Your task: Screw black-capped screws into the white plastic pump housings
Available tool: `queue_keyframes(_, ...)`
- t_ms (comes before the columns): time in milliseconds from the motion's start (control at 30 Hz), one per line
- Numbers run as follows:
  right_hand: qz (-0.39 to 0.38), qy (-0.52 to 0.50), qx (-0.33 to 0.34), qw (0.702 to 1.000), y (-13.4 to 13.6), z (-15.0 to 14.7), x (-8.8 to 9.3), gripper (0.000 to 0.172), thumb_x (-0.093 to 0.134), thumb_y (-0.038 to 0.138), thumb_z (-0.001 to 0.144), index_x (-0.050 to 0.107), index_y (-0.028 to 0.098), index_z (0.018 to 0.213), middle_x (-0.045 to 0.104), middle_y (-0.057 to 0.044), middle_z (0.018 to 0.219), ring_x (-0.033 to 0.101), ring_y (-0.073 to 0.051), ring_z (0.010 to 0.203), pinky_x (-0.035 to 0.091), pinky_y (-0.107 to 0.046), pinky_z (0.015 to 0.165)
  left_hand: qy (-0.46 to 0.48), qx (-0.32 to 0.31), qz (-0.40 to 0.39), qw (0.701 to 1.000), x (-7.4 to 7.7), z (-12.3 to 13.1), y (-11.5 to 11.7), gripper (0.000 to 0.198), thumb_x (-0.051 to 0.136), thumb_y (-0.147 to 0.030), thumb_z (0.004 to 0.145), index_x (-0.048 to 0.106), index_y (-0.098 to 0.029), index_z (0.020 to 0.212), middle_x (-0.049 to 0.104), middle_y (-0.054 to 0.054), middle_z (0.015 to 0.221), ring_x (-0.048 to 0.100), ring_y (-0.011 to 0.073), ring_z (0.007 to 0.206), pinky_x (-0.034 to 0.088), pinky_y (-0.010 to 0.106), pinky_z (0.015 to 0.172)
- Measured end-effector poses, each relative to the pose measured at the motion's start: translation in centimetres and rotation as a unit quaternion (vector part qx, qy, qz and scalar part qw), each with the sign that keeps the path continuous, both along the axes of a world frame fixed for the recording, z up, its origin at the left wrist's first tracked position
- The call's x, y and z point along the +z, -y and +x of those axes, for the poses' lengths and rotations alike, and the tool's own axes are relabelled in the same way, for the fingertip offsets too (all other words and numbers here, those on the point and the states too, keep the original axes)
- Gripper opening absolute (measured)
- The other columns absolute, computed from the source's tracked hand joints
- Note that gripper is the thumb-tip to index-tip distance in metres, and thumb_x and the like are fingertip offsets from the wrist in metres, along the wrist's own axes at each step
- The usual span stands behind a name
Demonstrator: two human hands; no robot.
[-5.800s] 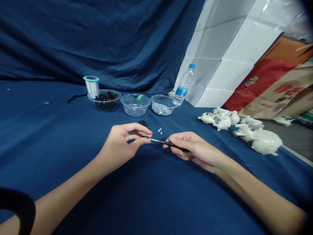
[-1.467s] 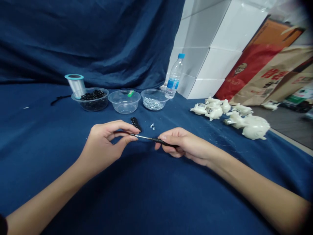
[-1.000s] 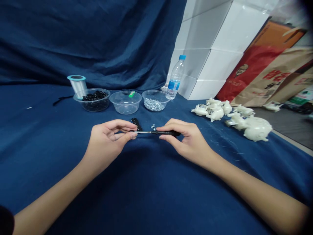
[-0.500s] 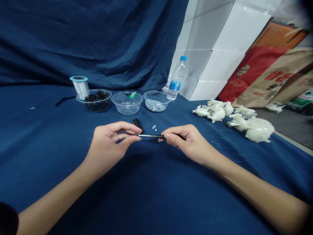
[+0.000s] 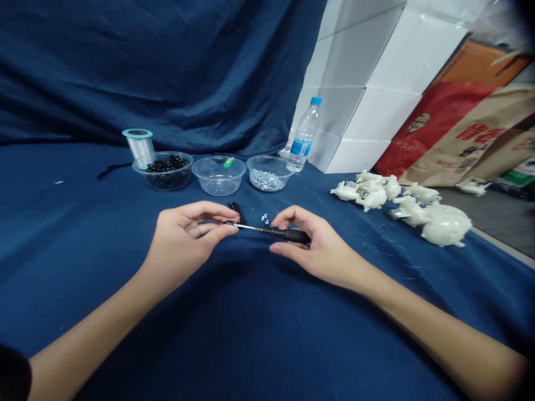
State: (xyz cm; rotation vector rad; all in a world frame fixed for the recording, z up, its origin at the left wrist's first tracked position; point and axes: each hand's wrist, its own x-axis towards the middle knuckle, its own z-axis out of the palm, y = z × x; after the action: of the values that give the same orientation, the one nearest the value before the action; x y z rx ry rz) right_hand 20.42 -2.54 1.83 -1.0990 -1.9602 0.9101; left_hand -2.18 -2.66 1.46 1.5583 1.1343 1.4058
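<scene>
My right hand [image 5: 311,245] grips the black handle of a small screwdriver [image 5: 276,231], its thin metal shaft pointing left. My left hand [image 5: 188,239] pinches thumb and forefinger together at the shaft's tip; what sits between them is too small to make out. Both hands hover just above the blue cloth [image 5: 251,334]. A small black part [image 5: 234,207] lies on the cloth right behind the left fingertips, and a few loose screws [image 5: 264,218] lie behind the shaft.
Three clear bowls stand at the back: black parts [image 5: 165,170], a nearly empty one [image 5: 219,175], and screws [image 5: 267,174]. A wire spool [image 5: 139,145], a water bottle [image 5: 304,136], white boxes [image 5: 368,83], paper bags [image 5: 463,139] and several white plastic toy pieces [image 5: 409,206] lie around.
My right hand has turned on the screwdriver handle, so more of the black handle shows now. The left pinch has stayed at the tip. The view has shifted slightly.
</scene>
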Motion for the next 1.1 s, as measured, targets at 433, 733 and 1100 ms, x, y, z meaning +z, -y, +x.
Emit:
queue_keyframes(433,0.293,0.063,0.017,0.954,-0.2,0.6,-0.5,0.015,0.064,0.017,0.090,0.070,0.016,0.103,0.066,-0.005,0.085,0.059,-0.016,0.073,0.049,-0.031,0.067,0.107,-0.044,-0.118,0.986,-0.2,-0.5,-0.5,0.026,0.086,-0.017,0.065,0.076,-0.016,0.089,0.077,0.002,0.077,0.072,0.0107,0.072,0.058,0.016,0.074)
queue_keyframes(733,0.339,0.076,0.014,0.937,0.2,0.6,-1.1,0.020,0.057,0.013,0.093,0.068,0.015,0.109,0.070,-0.009,0.091,0.062,-0.017,0.078,0.052,-0.033,0.071,0.071,-0.003,-0.089,0.994,0.3,-0.1,-0.2,0.026,0.086,-0.015,0.060,0.075,-0.016,0.084,0.076,0.001,0.075,0.073,0.0145,0.074,0.061,0.023,0.076)
queue_keyframes(1100,0.167,0.063,0.001,0.984,0.8,-0.4,-0.5,0.018,0.055,0.021,0.093,0.071,0.015,0.086,0.064,-0.002,0.071,0.053,-0.013,0.061,0.041,-0.027,0.058,0.038,-0.003,-0.067,0.997,0.3,-0.2,-0.2,0.026,0.085,-0.011,0.056,0.073,-0.017,0.079,0.074,-0.002,0.072,0.071,0.0118,0.070,0.059,0.018,0.074)
